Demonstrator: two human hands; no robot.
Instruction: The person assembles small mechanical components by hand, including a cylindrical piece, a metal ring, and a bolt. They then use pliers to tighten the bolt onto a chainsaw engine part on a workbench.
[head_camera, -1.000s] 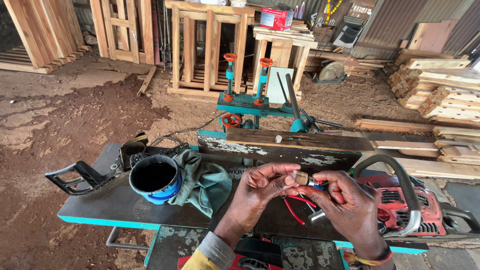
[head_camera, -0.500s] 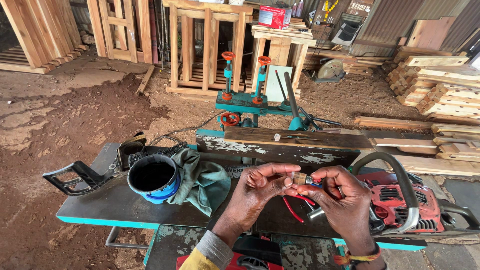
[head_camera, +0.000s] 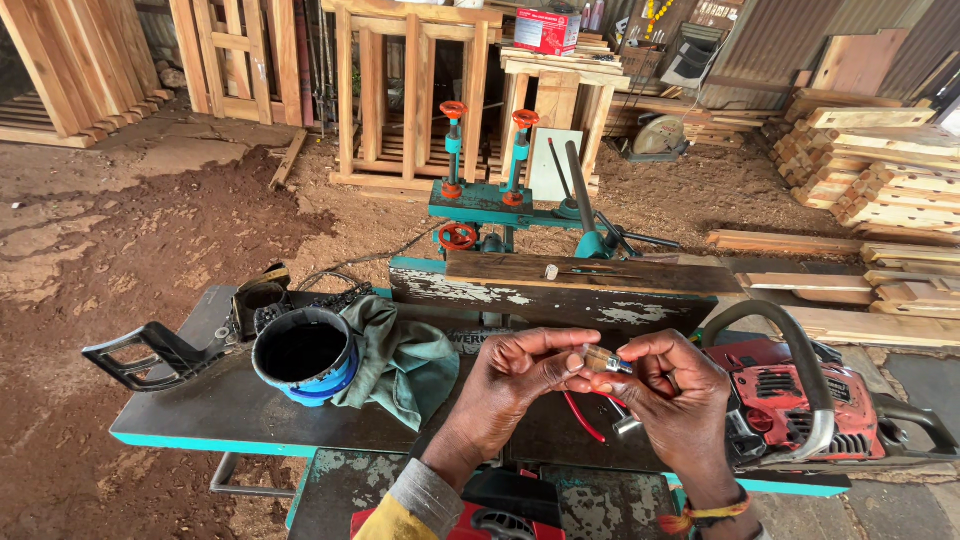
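My left hand (head_camera: 510, 385) and my right hand (head_camera: 680, 400) meet above a dark metal machine table (head_camera: 200, 410), pinching a small brass-and-blue cylindrical part (head_camera: 603, 360) between their fingertips. A thin red hose (head_camera: 580, 418) curves below the hands. Right of my right hand lies a red chainsaw body (head_camera: 800, 410) with a grey loop handle (head_camera: 800, 350). A green rag (head_camera: 400, 360) lies left of my left hand.
A blue-rimmed can of dark liquid (head_camera: 302, 355), a black handle piece (head_camera: 150, 350) and a saw chain (head_camera: 335, 297) sit at the table's left. A teal woodworking machine (head_camera: 500, 200) stands behind. Wooden frames (head_camera: 410, 90) and stacked timber (head_camera: 880, 170) surround a dirt floor.
Both hands have stayed together on the small part, fingers shifting slightly around it. Nothing else moved.
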